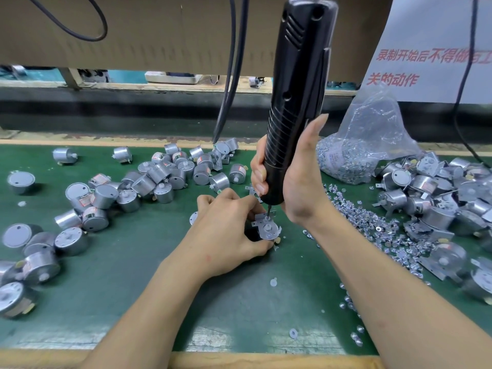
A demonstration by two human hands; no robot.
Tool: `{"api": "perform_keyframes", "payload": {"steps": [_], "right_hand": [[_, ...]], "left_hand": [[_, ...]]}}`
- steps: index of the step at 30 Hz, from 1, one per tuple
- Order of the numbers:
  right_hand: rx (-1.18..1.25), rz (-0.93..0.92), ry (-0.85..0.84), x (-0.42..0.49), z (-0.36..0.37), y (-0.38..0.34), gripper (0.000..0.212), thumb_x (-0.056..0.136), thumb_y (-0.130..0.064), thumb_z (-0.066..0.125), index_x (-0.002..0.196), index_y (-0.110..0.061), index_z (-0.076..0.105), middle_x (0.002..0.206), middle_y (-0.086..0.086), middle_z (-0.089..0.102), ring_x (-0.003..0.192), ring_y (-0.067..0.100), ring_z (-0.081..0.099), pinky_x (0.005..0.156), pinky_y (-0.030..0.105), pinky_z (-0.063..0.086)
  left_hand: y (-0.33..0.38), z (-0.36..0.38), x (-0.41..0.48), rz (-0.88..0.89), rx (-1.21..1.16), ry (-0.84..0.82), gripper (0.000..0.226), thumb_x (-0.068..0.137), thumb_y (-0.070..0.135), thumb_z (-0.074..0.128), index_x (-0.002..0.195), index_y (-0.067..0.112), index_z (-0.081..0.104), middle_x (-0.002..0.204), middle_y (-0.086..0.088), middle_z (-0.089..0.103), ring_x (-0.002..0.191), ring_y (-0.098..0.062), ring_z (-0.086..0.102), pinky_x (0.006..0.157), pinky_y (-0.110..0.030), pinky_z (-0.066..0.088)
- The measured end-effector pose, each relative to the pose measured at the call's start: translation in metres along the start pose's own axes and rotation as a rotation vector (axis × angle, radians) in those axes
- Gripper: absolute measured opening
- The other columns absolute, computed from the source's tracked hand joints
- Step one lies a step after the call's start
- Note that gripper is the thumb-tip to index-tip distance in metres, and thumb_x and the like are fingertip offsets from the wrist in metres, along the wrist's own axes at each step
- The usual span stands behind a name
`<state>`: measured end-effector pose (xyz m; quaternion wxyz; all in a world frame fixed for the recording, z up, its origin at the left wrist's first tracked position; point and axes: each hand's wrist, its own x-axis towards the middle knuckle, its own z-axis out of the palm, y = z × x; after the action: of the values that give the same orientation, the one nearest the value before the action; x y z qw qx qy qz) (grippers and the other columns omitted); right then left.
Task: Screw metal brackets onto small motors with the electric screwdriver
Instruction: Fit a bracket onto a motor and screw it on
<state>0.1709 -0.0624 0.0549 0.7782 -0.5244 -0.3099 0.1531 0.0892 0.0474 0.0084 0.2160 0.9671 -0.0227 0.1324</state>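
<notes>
Mid-batch, by the look. Driving a screw at centre of surface [127,278]: gripping electric screwdriver [295,102] with fingers of right hand [299,187], bit on bracket [267,230]; pinching motor [252,234] underneath with left hand [226,230]. Bare motors [159,177] heaped 9–11 o'clock, bracketed motors [426,198] at 3 o'clock. Plenty left.

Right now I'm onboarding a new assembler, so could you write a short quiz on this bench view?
1. True or false: the right hand grips the electric screwdriver upright, bit down on the bracket.
2. What does the left hand hold? A) the bracket under the bit B) a bag of screws C) a cable
3. Fill in: the big pile of motors without brackets lies on the person's ____ side of the green mat.
Key: 1 true; 2 A; 3 left.
</notes>
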Motion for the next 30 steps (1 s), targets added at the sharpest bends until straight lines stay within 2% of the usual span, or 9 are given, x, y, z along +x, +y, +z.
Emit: {"api": "perform_keyframes", "payload": {"steps": [3,7,12,19,22,24,27,30], "right_hand": [[-0.017,-0.008,-0.019,-0.0001,0.0004,0.0008,0.085,0.060,-0.101,0.033,0.060,-0.020,0.055,0.053,0.003,0.049,0.041,0.020,0.043,0.048,0.028,0.039],[-0.025,-0.003,0.001,0.0002,-0.0012,0.0034,0.085,0.076,-0.093,0.016,0.060,-0.019,0.055,0.052,0.004,0.049,0.041,0.021,0.043,0.048,0.027,0.039],[-0.053,-0.017,-0.010,-0.0002,-0.0003,0.0050,0.086,0.063,-0.100,0.030,0.062,-0.018,0.054,0.052,0.002,0.050,0.041,0.021,0.043,0.047,0.026,0.039],[-0.062,0.006,-0.033,-0.0008,0.0024,0.0065,0.083,0.060,-0.103,0.031,0.059,-0.022,0.053,0.051,0.001,0.047,0.039,0.020,0.040,0.047,0.026,0.037],[-0.073,0.017,-0.030,-0.0016,0.0031,0.0056,0.085,0.062,-0.103,0.032,0.059,-0.021,0.052,0.051,0.002,0.046,0.040,0.021,0.039,0.046,0.027,0.036],[-0.065,0.033,-0.017,-0.0016,0.0023,0.0055,0.086,0.071,-0.100,0.027,0.060,-0.018,0.051,0.051,0.003,0.046,0.040,0.021,0.038,0.045,0.027,0.035],[-0.061,0.047,-0.004,-0.0012,0.0017,0.0054,0.078,0.077,-0.086,0.019,0.060,-0.016,0.050,0.051,0.004,0.045,0.039,0.021,0.037,0.045,0.026,0.035],[-0.073,0.054,-0.002,-0.0010,0.0035,0.0062,0.078,0.076,-0.085,0.020,0.059,-0.016,0.050,0.051,0.005,0.045,0.038,0.022,0.037,0.045,0.027,0.034]], "left_hand": [[0.0010,-0.0002,0.0000,0.005,0.011,0.003,0.046,0.069,0.057,0.072,0.106,0.032,0.060,0.088,0.022,0.051,0.098,-0.005,0.041,0.092,-0.033,0.024],[0.0016,-0.0003,0.0002,0.012,0.035,-0.001,0.048,0.067,0.062,0.065,0.105,0.033,0.059,0.089,0.017,0.057,0.098,-0.006,0.043,0.090,-0.034,0.025],[0.0019,-0.0005,0.0001,0.027,0.036,0.017,0.046,0.066,0.061,0.064,0.101,0.032,0.059,0.080,0.024,0.046,0.091,-0.006,0.041,0.088,-0.035,0.027],[0.0035,-0.0018,-0.0001,0.031,0.074,0.026,0.045,0.065,0.062,0.063,0.097,0.030,0.060,0.079,0.019,0.046,0.086,-0.008,0.040,0.086,-0.037,0.030],[0.0044,-0.0027,0.0006,0.028,0.094,0.017,0.042,0.064,0.064,0.060,0.091,0.032,0.054,0.080,0.016,0.049,0.087,-0.007,0.041,0.085,-0.036,0.029],[0.0046,-0.0033,0.0001,0.029,0.091,0.019,0.039,0.064,0.063,0.060,0.088,0.034,0.048,0.078,0.017,0.047,0.087,-0.007,0.041,0.084,-0.037,0.029],[0.0037,-0.0028,0.0003,0.030,0.109,0.010,0.043,0.065,0.065,0.057,0.091,0.031,0.054,0.080,0.015,0.051,0.090,-0.008,0.043,0.085,-0.037,0.029],[0.0023,-0.0016,0.0006,0.031,0.119,0.007,0.046,0.067,0.066,0.058,0.090,0.026,0.057,0.084,0.011,0.056,0.091,-0.010,0.045,0.085,-0.037,0.029]]}}
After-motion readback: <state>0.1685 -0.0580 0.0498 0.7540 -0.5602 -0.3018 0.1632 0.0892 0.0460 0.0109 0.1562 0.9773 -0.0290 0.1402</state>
